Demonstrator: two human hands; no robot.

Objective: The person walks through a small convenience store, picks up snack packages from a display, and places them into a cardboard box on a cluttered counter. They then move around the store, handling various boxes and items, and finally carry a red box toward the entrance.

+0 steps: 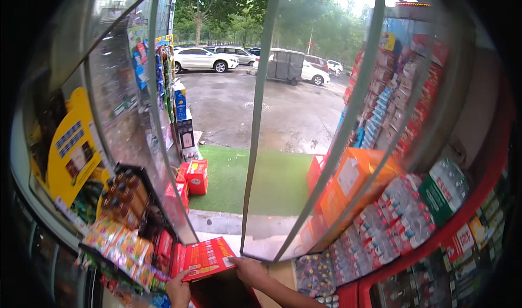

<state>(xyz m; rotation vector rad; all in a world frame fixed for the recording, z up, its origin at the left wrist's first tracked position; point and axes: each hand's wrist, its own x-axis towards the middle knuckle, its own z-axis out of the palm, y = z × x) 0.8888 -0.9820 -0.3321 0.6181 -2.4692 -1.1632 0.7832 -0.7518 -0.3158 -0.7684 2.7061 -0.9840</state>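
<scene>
At the lower middle, just inside the doorway, is a red cardboard box with pale printing on its upturned panel. My left hand grips the panel's near left corner, its fingers partly hidden behind the edge. On the right, my right hand is closed on the panel's right edge, with the forearm reaching in from the lower right. Below the panel, between my hands, lies a dark brown area that looks like the box's shadowed side or inside.
A glass door stands ahead, with green mat outside. Red boxes sit by the left jamb. Shrink-wrapped bottles and an orange carton line the right. Snack packets and brown bottles stand left.
</scene>
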